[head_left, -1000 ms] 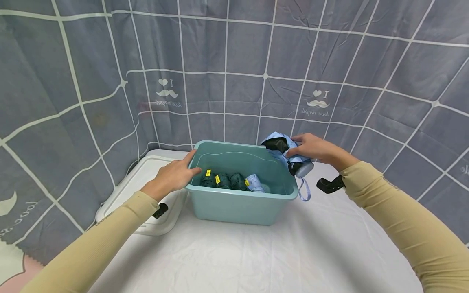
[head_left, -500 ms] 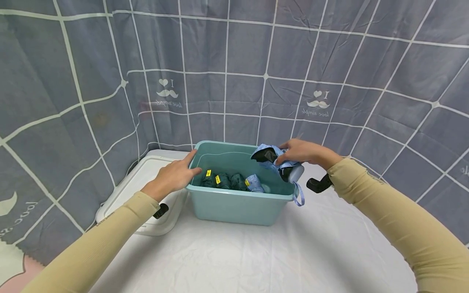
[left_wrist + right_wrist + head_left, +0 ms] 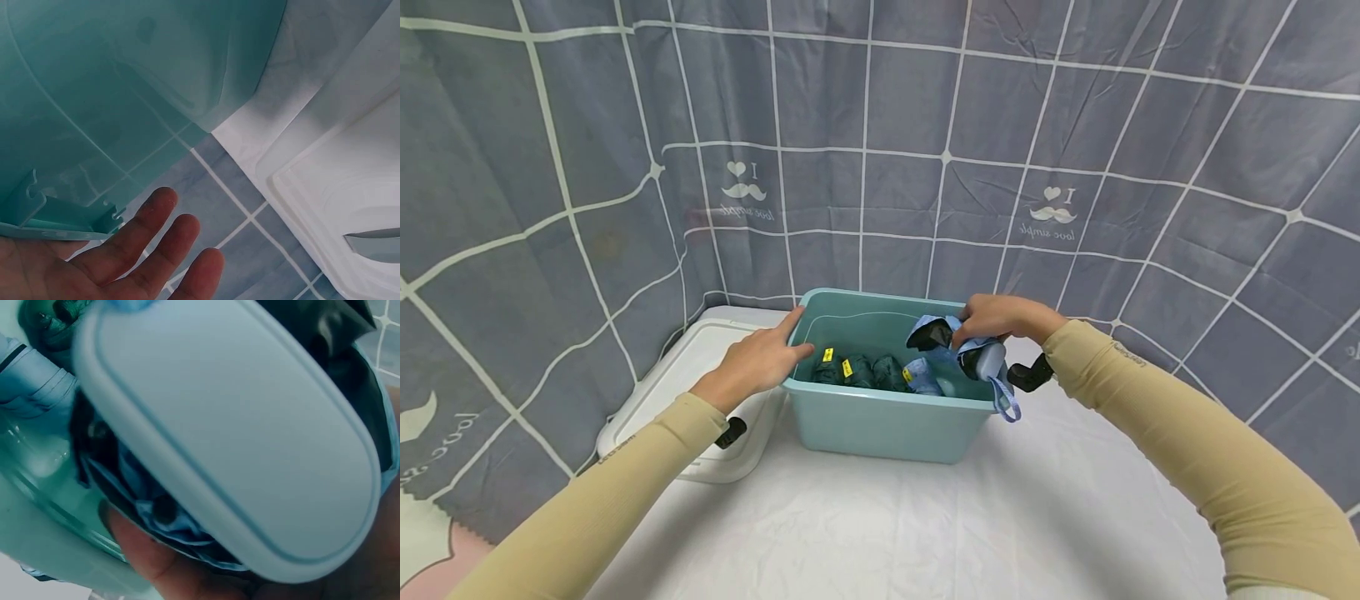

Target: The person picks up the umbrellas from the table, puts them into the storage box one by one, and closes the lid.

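Note:
A light blue folding umbrella with black lining hangs in my right hand [image 3: 1003,317], tilted over the bin's right end. Its flat oval grey-blue handle [image 3: 231,437] faces the right wrist camera, and a blue wrist strap [image 3: 1006,402] dangles past the front rim. Low in the teal plastic bin [image 3: 880,425] lie several dark green rolled bundles [image 3: 891,372] with yellow tags and one light blue roll [image 3: 925,379]. My left hand [image 3: 758,360] rests on the bin's left rim. Its thumb reaches over the inside, and its straightened fingers [image 3: 187,234] stay outside the wall.
Left of the bin a white lid [image 3: 692,358] lies on the white-covered table [image 3: 880,533]. Close behind the bin hangs a grey curtain [image 3: 895,192] with white grid lines. Black mounts [image 3: 1030,375] sit at both wrists.
My right hand has carried the umbrella left and lower, from beyond the bin's right corner to over its right end. The left hand and the bin have stayed in place.

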`<state>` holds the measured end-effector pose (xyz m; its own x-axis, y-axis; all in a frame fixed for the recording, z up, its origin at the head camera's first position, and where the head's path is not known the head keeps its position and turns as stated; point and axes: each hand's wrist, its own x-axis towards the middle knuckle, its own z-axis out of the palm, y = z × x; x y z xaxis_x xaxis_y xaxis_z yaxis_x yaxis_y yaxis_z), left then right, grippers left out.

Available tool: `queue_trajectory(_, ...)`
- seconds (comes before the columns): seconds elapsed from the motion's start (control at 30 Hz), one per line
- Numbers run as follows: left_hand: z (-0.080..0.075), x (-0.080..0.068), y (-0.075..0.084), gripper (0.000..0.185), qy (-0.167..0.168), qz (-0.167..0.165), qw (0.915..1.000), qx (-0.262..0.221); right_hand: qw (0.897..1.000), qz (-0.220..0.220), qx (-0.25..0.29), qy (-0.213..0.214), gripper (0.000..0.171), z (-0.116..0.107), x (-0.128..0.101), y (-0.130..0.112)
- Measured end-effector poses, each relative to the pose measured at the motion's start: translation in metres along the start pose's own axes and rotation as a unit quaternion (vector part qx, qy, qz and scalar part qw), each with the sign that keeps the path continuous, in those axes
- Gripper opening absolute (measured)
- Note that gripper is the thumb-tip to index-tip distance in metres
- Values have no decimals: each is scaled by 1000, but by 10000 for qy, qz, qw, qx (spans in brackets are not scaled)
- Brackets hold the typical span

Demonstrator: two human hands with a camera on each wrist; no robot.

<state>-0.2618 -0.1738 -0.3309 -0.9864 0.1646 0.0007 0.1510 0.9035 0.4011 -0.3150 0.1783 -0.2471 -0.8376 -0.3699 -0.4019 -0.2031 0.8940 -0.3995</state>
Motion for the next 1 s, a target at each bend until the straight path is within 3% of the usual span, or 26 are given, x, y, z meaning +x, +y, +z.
queue_trajectory(0.17,1,1,0,78,20,25,10000,6,9993,199,-300,-108,22,2,8,-2)
queue_trajectory(0.4,0,1,0,78,5,9,10000,4,9964,408,-706,-235,32,5,19,-9)
queue_trajectory(0.6,0,1,0,78,-36,-13,10000,6,9946,547,-794,-387,24,10,24,-13)
queue_trajectory(0.77,0,0,0,78,-36,-5,10000,3,9930,664,-826,-519,36,13,29,-13)
queue_trajectory(1.0,0,0,-1,79,-48,-54,10000,-22,9896,654,-1120,-621,29,18,32,-16)
